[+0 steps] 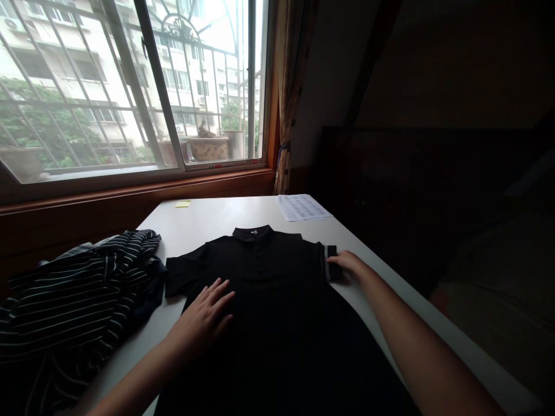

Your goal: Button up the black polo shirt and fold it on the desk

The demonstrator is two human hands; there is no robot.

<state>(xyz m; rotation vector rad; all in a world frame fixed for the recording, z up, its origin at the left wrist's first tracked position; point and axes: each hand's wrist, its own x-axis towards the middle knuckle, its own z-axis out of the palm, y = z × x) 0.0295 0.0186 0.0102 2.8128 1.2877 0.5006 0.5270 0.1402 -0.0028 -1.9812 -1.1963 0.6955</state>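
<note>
Shirt (277, 289) lies flat mid tabletop (208, 222), collar toward far edge. Clothes pile (78, 294) on tabletop's left edge, just beside shirt's left sleeve. Note (182, 203) near far-left corner. Paper (302, 207) near far-right corner, behind shirt. Window (130, 86) behind tabletop, w/ pot (208, 147) outside on sill and curtain (290, 86) at its right. Left hand (203, 320) flat on shirt's left side. Right hand (347, 263) touches right sleeve end.

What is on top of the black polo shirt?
The left hand lies flat on the shirt; the right hand touches its sleeve cuff. The fabric under the hands is hidden.
</note>
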